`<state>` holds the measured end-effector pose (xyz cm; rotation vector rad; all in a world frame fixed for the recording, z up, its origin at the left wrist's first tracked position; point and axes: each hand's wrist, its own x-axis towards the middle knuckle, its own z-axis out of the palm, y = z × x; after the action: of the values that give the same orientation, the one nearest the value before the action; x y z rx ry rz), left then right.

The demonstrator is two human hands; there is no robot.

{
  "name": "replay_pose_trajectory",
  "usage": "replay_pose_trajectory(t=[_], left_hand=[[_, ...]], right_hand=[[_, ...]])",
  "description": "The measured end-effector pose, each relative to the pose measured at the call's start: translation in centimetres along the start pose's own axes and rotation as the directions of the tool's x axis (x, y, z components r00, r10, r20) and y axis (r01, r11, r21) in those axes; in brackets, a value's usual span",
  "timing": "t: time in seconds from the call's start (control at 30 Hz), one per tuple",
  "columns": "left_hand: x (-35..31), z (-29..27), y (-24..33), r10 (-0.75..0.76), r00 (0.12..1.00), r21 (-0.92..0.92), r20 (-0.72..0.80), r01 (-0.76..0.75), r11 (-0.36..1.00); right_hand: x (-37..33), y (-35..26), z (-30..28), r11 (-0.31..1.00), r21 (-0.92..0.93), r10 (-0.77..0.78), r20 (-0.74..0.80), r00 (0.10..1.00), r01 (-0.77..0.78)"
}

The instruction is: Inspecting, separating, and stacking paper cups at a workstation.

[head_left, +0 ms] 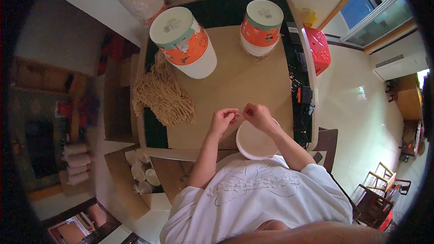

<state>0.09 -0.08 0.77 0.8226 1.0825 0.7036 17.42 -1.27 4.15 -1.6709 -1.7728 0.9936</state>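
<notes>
My left hand (pixel 224 121) and my right hand (pixel 257 115) are close together over the near part of the table, both with fingers pinched. Whatever lies between the fingertips is too small to make out. Under my right hand and wrist is a round white paper tub (pixel 255 142), at the table's near edge against my shirt. To the left lies a heap of tan twine cords (pixel 165 94). Beyond it, a tall stack of orange-and-white paper buckets (pixel 184 47) stands upside down, and a shorter stack of similar buckets (pixel 261 31) stands at the far right.
A brown board (pixel 230 72) covers much of the dark green table top. Along the right edge lie an orange-and-black device (pixel 304 95) and black cables. A red plastic stool (pixel 317 50) stands beyond that edge. At lower left, a cardboard box (pixel 124 176) holds several white cups.
</notes>
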Motion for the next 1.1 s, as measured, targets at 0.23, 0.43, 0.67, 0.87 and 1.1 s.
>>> replay_pose_trajectory(t=[0.23,0.43,0.67,0.87,1.1], left_hand=[[0.2,0.8,-0.3,0.049,0.999,0.165,-0.023,-0.044,0.985],[0.2,1.2,-0.2,0.076,0.994,0.211,-0.076,-0.058,0.976],[0.7,0.9,-1.1,0.534,0.83,0.675,-0.164,-0.3,0.674],[0.9,0.8,0.3,-0.076,0.984,0.154,-0.163,0.102,0.983],[2.2,2.0,-1.3,0.11,0.989,0.29,-0.095,-0.078,0.954]], right_hand=[[-0.1,0.1,0.1,0.999,0.042,0.029,0.067,0.997,-0.032],[0.1,0.3,0.3,1.0,-0.021,0.005,0.048,0.999,-0.004],[0.2,0.6,0.8,0.988,-0.136,-0.07,0.046,0.996,0.075],[0.6,0.6,-0.6,0.996,0.075,0.056,-0.005,0.998,-0.056],[2.9,3.1,-0.7,0.975,0.174,0.1,0.207,0.973,-0.137]])
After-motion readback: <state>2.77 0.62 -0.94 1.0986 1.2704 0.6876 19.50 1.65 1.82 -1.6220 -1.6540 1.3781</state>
